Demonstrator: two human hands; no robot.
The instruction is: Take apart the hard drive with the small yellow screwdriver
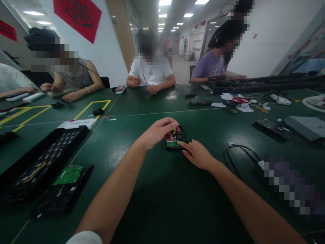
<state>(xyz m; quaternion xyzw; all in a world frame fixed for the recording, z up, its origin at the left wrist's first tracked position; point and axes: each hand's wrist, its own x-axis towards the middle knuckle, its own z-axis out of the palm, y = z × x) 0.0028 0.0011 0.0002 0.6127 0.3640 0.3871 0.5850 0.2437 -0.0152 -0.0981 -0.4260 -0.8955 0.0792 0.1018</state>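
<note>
A small black drive with a green circuit board lies on the green table in front of me. My left hand curls over its far left side, fingers pinched on a small yellow-and-black tool that stands on the board. My right hand rests at the drive's near right corner, its forefinger stretched onto the board and pressing the drive down.
Black trays with a green board lie at the left. A black cable and another drive are at the right. Several people sit along the far side, with tools and paper scraps near them.
</note>
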